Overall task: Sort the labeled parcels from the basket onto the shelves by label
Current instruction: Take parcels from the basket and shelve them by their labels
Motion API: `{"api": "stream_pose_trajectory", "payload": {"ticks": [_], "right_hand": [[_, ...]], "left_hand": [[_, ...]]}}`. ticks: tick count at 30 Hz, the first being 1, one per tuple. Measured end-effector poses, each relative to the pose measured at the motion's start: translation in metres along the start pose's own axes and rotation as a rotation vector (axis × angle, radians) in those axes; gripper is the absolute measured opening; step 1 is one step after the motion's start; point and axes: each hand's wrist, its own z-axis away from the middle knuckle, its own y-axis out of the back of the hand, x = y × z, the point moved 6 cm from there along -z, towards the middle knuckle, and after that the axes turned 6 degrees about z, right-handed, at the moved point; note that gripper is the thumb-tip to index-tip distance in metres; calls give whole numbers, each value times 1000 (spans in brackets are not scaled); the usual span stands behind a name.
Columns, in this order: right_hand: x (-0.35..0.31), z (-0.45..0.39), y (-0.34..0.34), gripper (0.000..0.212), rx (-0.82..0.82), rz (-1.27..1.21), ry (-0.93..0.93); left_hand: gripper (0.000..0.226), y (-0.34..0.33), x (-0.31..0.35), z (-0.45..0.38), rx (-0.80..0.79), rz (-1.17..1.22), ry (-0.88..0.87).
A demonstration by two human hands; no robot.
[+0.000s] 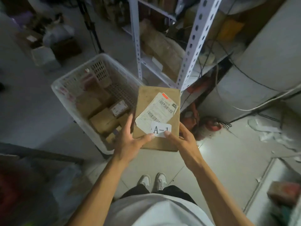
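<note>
Brown flat parcel (157,105) held by left hand (130,141) and right hand (182,139), long axis pointing away, A-1 label (160,129) nearest.

Thumbs hide the white tag (161,129)'s lower edge.

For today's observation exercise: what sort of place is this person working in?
Probably a storeroom or small parcel depot. A metal shelf rack holds packed goods, a white basket on the floor is full of cardboard boxes, and both hands hold a flat parcel tagged A-1.
</note>
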Motion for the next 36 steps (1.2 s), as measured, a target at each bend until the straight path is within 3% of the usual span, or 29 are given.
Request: {"api": "stream_pose_trajectory", "payload": {"ticks": [9, 13, 16, 19, 22, 26, 31, 36], "right_hand": [[3, 67, 65, 29, 473, 63, -74], [-5, 111, 115, 25, 757, 68, -90], [-11, 145, 156, 43, 909, 93, -87], [-23, 189, 200, 59, 1083, 115, -64], [-43, 241, 242, 51, 1276, 132, -29], [-71, 318, 293, 29, 1544, 216, 39], [-105, 405, 343, 43, 1743, 359, 86], [-123, 483, 379, 48, 1868, 472, 56]], "left_hand": [[76, -87, 45, -11, -635, -71, -95], [80, -159, 69, -2, -795, -131, -176], [69, -218, 93, 17, -942, -148, -260], [86, -281, 121, 44, -1100, -89, -298], [103, -344, 158, 85, -1249, -51, -395], [103, -423, 201, 151, -1430, 5, -540], [104, -509, 243, 232, -1633, 32, -692], [102, -578, 274, 310, -1738, 65, -847]]}}
